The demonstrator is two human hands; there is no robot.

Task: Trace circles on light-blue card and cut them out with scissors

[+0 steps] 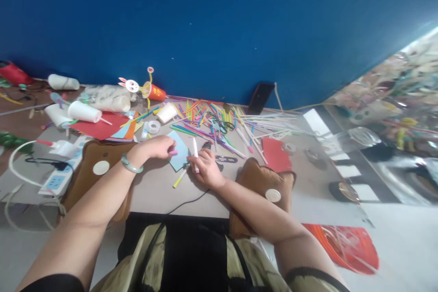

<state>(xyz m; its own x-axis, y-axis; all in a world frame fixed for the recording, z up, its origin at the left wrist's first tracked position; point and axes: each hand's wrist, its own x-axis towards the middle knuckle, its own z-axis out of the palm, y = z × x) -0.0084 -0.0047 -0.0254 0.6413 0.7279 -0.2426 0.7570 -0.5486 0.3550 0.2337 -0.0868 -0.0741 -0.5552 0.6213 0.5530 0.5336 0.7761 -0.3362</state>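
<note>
My left hand [159, 147], with a bangle on the wrist, is closed on a small pink marker cap [174, 152] over the left side of a light-blue sheet of paper [179, 155]. To the right of the sheet, my right hand [209, 169] grips a white marker [195, 148], its tip pointing up and away from me. A thin yellow-green stick-like item [179, 178] lies by the sheet's lower corner, close to my right fingers. Just beyond my right hand rests a dark flat tool [226, 159], partly hidden.
Coloured sticks or straws [201, 116] are heaped along the wall with black-handled scissors [226, 126]. Tape [153, 127], red paper [276, 154] and paper cups [84, 112] lie around. Brown cushions [97, 159] support both forearms. A power strip [59, 179] sits at left; a phone [261, 98] leans on the wall.
</note>
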